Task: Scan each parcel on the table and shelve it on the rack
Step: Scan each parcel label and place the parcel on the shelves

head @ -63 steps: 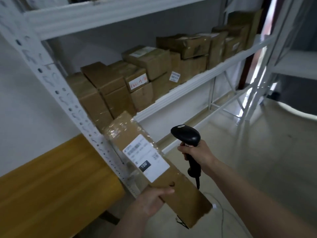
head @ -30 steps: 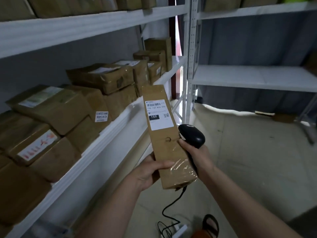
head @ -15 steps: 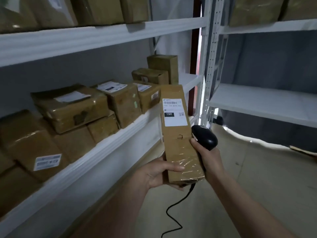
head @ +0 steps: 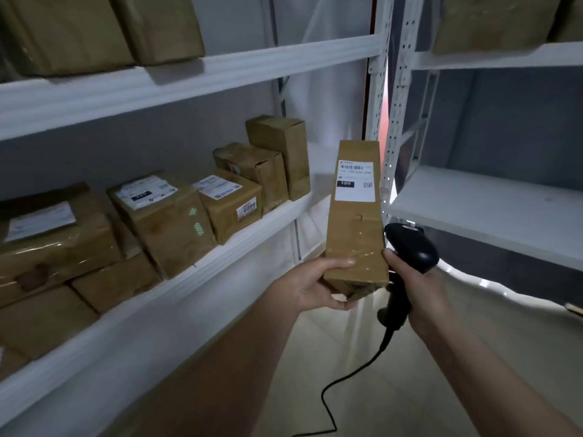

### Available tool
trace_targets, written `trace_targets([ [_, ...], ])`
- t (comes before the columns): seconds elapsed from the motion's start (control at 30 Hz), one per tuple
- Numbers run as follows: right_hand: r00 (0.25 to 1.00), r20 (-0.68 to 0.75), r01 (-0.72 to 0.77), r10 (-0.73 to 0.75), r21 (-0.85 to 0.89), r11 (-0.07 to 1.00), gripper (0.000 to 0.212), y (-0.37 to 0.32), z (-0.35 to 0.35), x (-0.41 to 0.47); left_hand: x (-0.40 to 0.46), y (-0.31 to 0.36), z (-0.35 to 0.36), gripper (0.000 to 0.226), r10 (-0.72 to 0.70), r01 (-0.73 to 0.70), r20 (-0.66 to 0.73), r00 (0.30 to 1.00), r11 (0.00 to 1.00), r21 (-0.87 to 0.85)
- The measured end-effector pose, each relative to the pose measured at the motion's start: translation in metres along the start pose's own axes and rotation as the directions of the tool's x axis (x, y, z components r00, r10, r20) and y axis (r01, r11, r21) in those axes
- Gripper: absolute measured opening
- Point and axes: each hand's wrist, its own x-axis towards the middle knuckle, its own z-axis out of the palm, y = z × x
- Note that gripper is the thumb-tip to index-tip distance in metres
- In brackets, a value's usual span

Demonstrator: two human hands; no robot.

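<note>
You are holding the parcel (head: 356, 222) upright in front of you, its long axis running nearly vertical, and your left hand (head: 318, 287) is gripping its lower end, thumb lying across the taped front and fingers curling under the base. Your right hand (head: 419, 288) is clenching the handle of the scanner (head: 410, 247), whose black head is sitting just beside the parcel's right edge; the thumb of that hand is touching that edge too. The open space on the middle shelf (head: 312, 200) is lying ahead and to the left of the parcel, past the tall carton (head: 280, 152) at the end of the row, so your left hand looks like the nearer one for the placing.

The parcel is a long, narrow cardboard box, brown and matte, with glossy clear tape wrapping its lower part and catching the light. A white printed label (head: 355, 181) is facing you near the top. The shelved cartons (head: 176, 222) are showing the same brown card and shiny tape, several creased at the corners. The rack's shelves are smooth white metal, and its uprights (head: 394, 121) are perforated. The scanner's cable (head: 347, 383) is trailing down toward the floor.
</note>
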Motion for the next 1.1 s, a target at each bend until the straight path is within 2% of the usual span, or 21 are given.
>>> trace_targets([
  [0.1, 1.0, -0.012, 0.001, -0.001, 0.013, 1.0, 0.03, -0.009, -0.006, 0.02, 0.025, 0.009, 0.015, 0.043, 0.026, -0.027, -0.02, 0.999, 1.0, -0.017],
  [0.27, 1.0, -0.02, 0.016, -0.016, 0.003, 1.0, 0.016, -0.018, -0.014, 0.061, 0.075, 0.036, 0.031, 0.069, 0.093, -0.108, -0.105, 0.99, 0.983, -0.149],
  [0.33, 1.0, -0.021, 0.017, -0.017, -0.007, 1.0, 0.014, -0.018, -0.014, 0.08, 0.094, 0.052, 0.034, 0.072, 0.089, -0.115, -0.128, 0.988, 0.97, -0.212],
  [0.6, 0.999, 0.045, -0.012, 0.013, -0.013, 1.0, 0.017, -0.022, 0.025, 0.168, 0.172, 0.122, 0.018, 0.052, 0.094, -0.17, -0.195, 0.976, 0.891, -0.42],
  [0.83, 0.991, 0.135, -0.02, 0.02, 0.002, 1.0, 0.013, -0.028, 0.07, 0.228, 0.231, 0.16, -0.011, 0.055, 0.097, -0.226, -0.261, 0.96, 0.819, -0.527],
  [0.97, 0.983, 0.17, -0.066, 0.063, 0.013, 0.998, 0.015, -0.023, 0.083, 0.25, 0.254, 0.173, -0.019, 0.056, 0.098, -0.289, -0.325, 0.94, 0.735, -0.614],
  [1.1, 0.975, 0.207, -0.092, 0.083, 0.037, 0.995, 0.009, -0.017, 0.1, 0.266, 0.263, 0.18, -0.025, 0.044, 0.1, -0.322, -0.356, 0.929, 0.689, -0.649],
])
